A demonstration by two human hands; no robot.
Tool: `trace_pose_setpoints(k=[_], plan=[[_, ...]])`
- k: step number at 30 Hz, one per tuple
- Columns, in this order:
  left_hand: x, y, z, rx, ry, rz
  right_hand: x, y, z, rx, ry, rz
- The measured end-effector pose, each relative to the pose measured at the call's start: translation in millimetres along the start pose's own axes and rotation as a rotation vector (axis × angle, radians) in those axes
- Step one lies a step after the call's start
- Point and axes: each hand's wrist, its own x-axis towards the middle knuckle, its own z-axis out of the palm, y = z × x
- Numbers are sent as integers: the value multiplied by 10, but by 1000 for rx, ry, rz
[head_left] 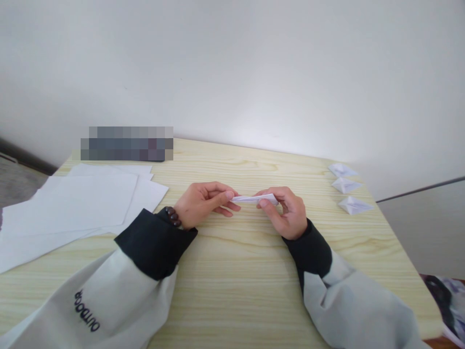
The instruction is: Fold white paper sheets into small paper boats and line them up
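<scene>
A small folded white paper piece [254,198] is held flat just above the pale wooden table [236,281], near its middle. My left hand [203,203] pinches its left end between thumb and fingers. My right hand [285,213] grips its right end, fingers curled over the top and thumb beneath. Both wrists rest on the table. A bead bracelet [173,216] sits on my left wrist.
Several loose white sheets [72,208] lie spread over the table's left side. Three finished folded paper shapes [347,186] sit in a row at the right edge. A blurred dark object [127,143] lies at the back left, against the white wall.
</scene>
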Motion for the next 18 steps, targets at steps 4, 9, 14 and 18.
trace_pose_setpoints(k=[4, 9, 14, 18], plan=[[6, 21, -25, 44, -80, -41, 24, -16, -5, 22, -1, -30], [3, 28, -8, 56, -91, -46, 55, -48, -10, 15, -9, -74], [-3, -9, 5, 83, -87, -30, 63, -59, -9, -19, -10, -85], [-21, -32, 36, 118, -86, -10, 75, -69, -14, -57, -23, -102]])
